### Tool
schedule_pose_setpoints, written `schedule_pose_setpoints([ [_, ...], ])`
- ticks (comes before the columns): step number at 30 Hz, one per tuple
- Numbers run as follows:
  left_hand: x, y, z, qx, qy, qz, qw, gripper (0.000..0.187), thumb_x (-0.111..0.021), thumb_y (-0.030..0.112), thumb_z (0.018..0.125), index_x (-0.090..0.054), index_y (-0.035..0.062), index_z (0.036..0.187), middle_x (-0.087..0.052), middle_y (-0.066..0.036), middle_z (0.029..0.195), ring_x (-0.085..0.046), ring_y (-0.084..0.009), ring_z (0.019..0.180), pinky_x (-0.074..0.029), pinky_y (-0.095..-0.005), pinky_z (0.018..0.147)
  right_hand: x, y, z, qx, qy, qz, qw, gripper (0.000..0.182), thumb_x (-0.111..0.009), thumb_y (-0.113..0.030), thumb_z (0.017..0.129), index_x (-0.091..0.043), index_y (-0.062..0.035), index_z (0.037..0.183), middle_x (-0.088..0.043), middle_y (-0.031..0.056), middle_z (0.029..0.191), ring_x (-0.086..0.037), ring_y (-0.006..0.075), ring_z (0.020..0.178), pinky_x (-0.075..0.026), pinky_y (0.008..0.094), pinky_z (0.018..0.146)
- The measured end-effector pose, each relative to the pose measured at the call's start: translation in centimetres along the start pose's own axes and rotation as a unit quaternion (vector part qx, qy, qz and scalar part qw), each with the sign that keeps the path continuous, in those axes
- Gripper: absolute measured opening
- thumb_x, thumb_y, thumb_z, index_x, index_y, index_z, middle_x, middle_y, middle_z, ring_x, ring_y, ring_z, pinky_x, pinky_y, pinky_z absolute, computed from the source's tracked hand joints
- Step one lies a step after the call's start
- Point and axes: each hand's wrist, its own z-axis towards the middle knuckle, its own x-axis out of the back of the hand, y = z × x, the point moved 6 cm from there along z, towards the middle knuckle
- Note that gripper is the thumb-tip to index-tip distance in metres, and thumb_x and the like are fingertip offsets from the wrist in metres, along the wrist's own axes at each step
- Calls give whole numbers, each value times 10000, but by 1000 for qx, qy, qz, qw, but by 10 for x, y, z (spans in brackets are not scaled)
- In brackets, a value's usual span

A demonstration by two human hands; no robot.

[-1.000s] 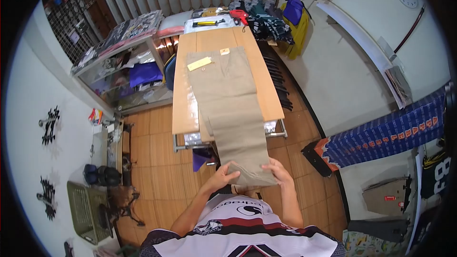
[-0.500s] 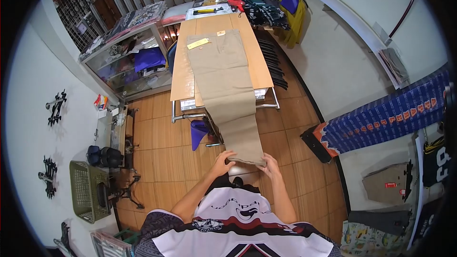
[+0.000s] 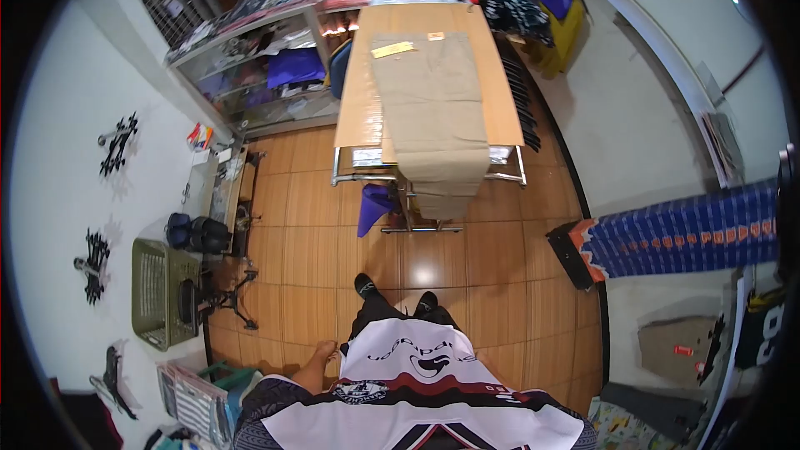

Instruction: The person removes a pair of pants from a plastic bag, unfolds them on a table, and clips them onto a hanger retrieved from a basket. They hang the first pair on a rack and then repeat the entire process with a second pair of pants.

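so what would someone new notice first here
Probably the beige trousers, laid down the middle of the wooden table with their lower end hanging over its near edge. Next, the blue and orange panel jutting in at the picture's right, then the white shirt filling the bottom middle.

- Left hand [image 3: 327, 350]: lowered beside the torso [image 3: 421, 392], finger pose unclear.
- Left forearm [image 3: 310, 375]: bare, just behind that hand.
- Feet [image 3: 365, 287]: ahead of it, apart.

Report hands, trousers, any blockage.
Left hand beside shirt, nothing visible in it. Right hand not visible. Trousers on table, lower end overhanging. Nothing seen blocking.
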Motion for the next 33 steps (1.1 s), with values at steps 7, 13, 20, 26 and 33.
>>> schedule_pose_setpoints([
  [7, 8, -29, 69, -204, 63, -234, 949, 186, -640, 213, 878, -753, 68, 851, -674, -43, 698, -599, -163, 548, -468, -326, 520, -84, -59, -84, 20, -79, -168, 982, 253, -568, -196, 916, -561, -4, 1081, -633, 136, 841, -662, 286, 653, -571, 446, 563],
  [13, 88, 2, 116, -138, 104, -246, 954, 234, -684, 269, 867, -768, 67, 951, -754, -59, 809, -688, -137, 677, -535, -290, 619, -277, -158, -115, 174, -173, -193, 950, 222, -553, -155, 928, -573, -3, 1088, -630, 132, 870, -685, 299, 714, -572, 440, 583],
  [20, 184, 19, 127, -246, 196, -313, 896, 226, -698, 232, 900, -741, 54, 1032, -756, -88, 858, -696, -150, 712, -568, -294, 676, -493, -171, -278, 312, -280, -255, 871, 107, -549, -149, 947, -567, -58, 1001, -574, 57, 779, -638, 212, 640, -570, 400, 569],
  [26, 222, 32, 117, -293, 166, -471, 815, 196, -650, 88, 965, -680, 23, 1147, -726, -108, 951, -702, -189, 823, -576, -297, 716, -582, -90, -271, 193, -422, -372, 804, 86, -472, -163, 983, -490, -95, 933, -491, 56, 686, -556, 230, 562, -454, 391, 470],
  [33, 272, -27, 110, -179, 236, -557, 776, 226, -633, 90, 964, -664, 13, 1174, -722, -93, 970, -698, -179, 795, -563, -302, 645, -650, -71, -270, 215, -263, -609, 717, 266, -473, -202, 980, -524, -16, 1165, -628, 179, 1003, -647, 333, 803, -560, 449, 673],
])
